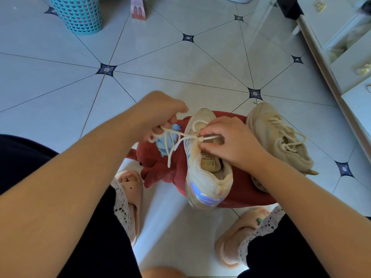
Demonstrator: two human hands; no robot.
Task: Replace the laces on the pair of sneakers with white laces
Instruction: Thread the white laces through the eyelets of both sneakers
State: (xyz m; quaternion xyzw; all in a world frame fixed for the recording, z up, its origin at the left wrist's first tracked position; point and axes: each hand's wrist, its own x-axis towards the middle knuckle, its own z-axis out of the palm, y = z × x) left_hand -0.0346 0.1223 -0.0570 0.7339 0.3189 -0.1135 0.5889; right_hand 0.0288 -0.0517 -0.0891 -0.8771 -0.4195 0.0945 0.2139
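Note:
A white mesh sneaker (204, 173) with a shiny heel stands on a red plush toy (241, 189), toe pointing away from me. A cream lace (172, 141) runs from its eyelets out to the left. My left hand (160, 115) grips the lace strands beside the toe and holds them off to the left. My right hand (228, 139) lies over the sneaker's tongue, its fingertips pinching the lace at the eyelets. The second sneaker (279, 137), beige and laced, lies to the right, partly on the red toy.
I sit over a tiled floor (160, 57), pink slippers (130, 197) on both feet. A teal mesh basket (80, 13) stands far left, a red-white object (138, 9) near it. White cabinets (341, 47) run along the right.

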